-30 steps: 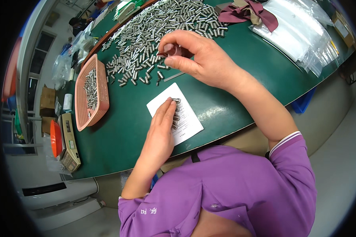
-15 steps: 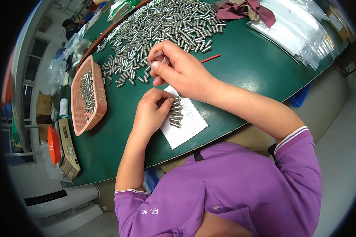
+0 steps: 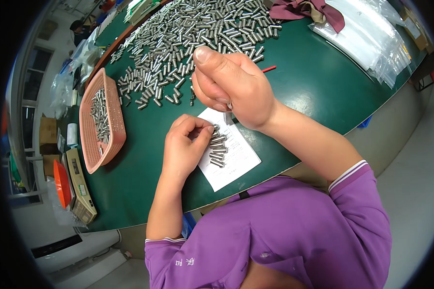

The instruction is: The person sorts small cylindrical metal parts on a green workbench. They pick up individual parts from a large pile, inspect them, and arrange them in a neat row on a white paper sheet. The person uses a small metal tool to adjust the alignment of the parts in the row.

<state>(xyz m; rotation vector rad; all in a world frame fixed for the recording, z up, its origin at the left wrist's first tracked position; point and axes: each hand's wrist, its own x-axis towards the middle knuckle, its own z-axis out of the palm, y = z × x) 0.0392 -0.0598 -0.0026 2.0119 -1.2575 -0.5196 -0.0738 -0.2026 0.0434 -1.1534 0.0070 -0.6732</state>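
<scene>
Green covered the broad tabletop (image 3: pixel 318 86), across whose far side a heap of metal pins (image 3: pixel 193 29) was spread thinly towards its edges, presumably so that single pieces could be picked out easily. A pink plastic basket (image 3: pixel 115 113), partly filled with small metal pieces, was stood to the left, its walls probably serving to keep that batch apart from the loose heap. Nearer the body, a white printed sheet (image 3: pixel 238 161) was laid, perhaps as a pale ground against which pieces were readily seen. The right hand (image 3: pixel 236 86) was raised beyond the sheet, fingers curled towards the palm and thumb uppermost; whether anything was enclosed could not be told. The left hand (image 3: pixel 182 144) was held at the sheet's left edge, thumb and forefinger brought almost together beside the farthest pin (image 3: pixel 216 127), possibly to steady it, though whether it was gripped or merely touched could not be made out. On the sheet, a short row of pins (image 3: pixel 218 150) was set out roughly side by side, slightly fanned; short, cylindrical and silvery, they were streaked with bright highlights and dark shading.
</scene>
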